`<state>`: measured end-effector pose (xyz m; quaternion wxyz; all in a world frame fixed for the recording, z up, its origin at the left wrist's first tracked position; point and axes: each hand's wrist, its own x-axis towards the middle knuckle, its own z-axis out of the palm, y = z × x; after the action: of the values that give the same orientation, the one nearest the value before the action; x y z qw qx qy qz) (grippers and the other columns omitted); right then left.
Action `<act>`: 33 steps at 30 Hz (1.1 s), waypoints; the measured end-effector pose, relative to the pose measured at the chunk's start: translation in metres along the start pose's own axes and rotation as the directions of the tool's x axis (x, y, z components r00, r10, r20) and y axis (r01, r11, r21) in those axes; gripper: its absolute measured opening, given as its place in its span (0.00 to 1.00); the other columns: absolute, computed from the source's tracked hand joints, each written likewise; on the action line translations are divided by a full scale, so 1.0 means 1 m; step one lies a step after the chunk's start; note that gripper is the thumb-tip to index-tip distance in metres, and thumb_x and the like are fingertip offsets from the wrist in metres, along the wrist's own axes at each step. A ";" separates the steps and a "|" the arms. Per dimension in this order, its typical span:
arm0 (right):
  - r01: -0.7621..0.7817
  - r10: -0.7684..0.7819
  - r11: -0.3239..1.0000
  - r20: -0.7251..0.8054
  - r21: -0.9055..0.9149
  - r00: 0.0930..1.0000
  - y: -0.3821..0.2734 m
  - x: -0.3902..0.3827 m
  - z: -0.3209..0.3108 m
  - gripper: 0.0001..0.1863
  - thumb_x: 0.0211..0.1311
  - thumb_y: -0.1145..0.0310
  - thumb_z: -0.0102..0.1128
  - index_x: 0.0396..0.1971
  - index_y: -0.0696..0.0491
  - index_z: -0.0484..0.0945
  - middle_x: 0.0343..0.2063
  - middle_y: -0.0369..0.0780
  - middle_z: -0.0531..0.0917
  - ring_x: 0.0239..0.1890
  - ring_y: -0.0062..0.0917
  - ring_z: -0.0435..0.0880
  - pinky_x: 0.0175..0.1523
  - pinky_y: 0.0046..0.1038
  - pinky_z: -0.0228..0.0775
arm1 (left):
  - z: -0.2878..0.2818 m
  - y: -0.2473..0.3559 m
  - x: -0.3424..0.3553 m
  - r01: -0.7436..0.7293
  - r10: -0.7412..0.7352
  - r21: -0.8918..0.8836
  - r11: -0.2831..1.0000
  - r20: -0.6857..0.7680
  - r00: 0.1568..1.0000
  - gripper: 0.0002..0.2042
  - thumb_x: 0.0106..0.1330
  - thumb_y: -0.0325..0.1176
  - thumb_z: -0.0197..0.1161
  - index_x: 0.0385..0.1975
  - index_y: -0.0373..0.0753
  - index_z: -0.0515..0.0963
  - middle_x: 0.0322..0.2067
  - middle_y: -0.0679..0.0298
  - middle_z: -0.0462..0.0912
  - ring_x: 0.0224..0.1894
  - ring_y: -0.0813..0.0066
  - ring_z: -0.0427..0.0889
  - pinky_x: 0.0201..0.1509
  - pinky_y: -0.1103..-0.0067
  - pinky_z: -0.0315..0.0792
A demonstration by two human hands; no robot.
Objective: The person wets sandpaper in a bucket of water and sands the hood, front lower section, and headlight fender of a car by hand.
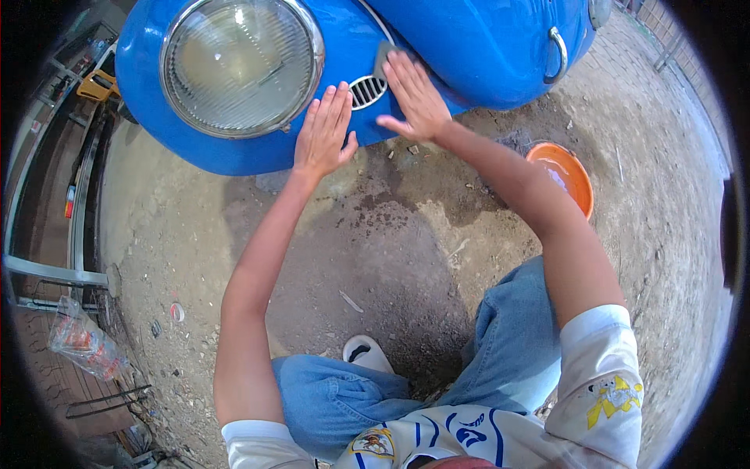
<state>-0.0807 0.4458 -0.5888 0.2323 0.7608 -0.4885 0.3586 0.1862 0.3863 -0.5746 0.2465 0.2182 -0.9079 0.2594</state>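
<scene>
Sanding pad (383, 59) — a small grey piece, mostly hidden — lies flat on the blue car body (469, 47), pressed there under the fingers of the right hand (414, 98), which is spread flat, palm down. Just beside it sits a small chrome vent grille (367, 91). The left hand (324, 133) is open too, fingers together, its palm resting on the blue fender below the big round headlight (241, 64). Farther out, on the dirt ground (375, 258) — an orange bowl (564, 173) near the right forearm.
</scene>
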 end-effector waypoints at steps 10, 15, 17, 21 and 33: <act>-0.106 0.119 0.984 0.089 -0.141 0.989 0.003 -0.023 0.014 0.54 0.74 0.28 0.40 0.82 0.57 0.43 0.82 0.50 0.46 0.84 0.44 0.41 0.84 0.49 0.34 | -0.013 0.000 -0.002 -0.059 0.060 -0.074 0.995 0.007 0.998 0.42 0.64 0.40 0.64 0.77 0.30 0.57 0.81 0.49 0.53 0.83 0.56 0.49 0.85 0.58 0.44; 0.151 -0.139 0.985 0.132 -0.087 0.981 -0.014 -0.044 0.006 0.54 0.74 0.26 0.32 0.83 0.55 0.38 0.84 0.44 0.39 0.85 0.37 0.37 0.86 0.47 0.28 | -0.015 0.007 -0.017 -0.049 0.056 -0.121 0.991 0.053 0.997 0.43 0.64 0.40 0.64 0.78 0.30 0.56 0.81 0.50 0.49 0.84 0.56 0.48 0.84 0.56 0.45; 0.274 -0.151 0.937 0.457 -0.215 0.876 -0.005 -0.053 -0.003 0.54 0.74 0.26 0.31 0.83 0.52 0.37 0.84 0.39 0.38 0.85 0.32 0.35 0.86 0.45 0.26 | -0.018 0.003 -0.027 -0.085 0.104 -0.106 0.991 0.185 0.977 0.42 0.64 0.41 0.63 0.78 0.33 0.56 0.82 0.55 0.48 0.84 0.59 0.47 0.84 0.57 0.46; 0.546 -0.256 0.779 0.638 -0.308 0.726 0.021 -0.045 -0.006 0.51 0.74 0.26 0.34 0.84 0.42 0.37 0.84 0.27 0.39 0.85 0.21 0.35 0.87 0.43 0.24 | -0.026 -0.002 -0.051 -0.128 0.130 -0.027 0.991 0.245 0.961 0.42 0.64 0.40 0.63 0.79 0.38 0.56 0.82 0.60 0.49 0.84 0.62 0.46 0.85 0.57 0.45; 0.820 -0.333 0.427 0.777 -0.380 0.534 0.007 -0.039 0.006 0.53 0.73 0.25 0.32 0.82 0.39 0.22 0.83 0.25 0.25 0.84 0.23 0.23 0.85 0.43 0.11 | -0.039 -0.003 -0.110 -0.166 0.105 0.065 0.984 0.541 0.834 0.46 0.62 0.48 0.68 0.80 0.43 0.56 0.83 0.65 0.47 0.85 0.66 0.42 0.86 0.58 0.41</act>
<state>-0.0954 0.4616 -0.6224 0.4569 0.7984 -0.3159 -0.2323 0.2871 0.4358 -0.6060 -0.0479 0.2301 -0.9382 0.2541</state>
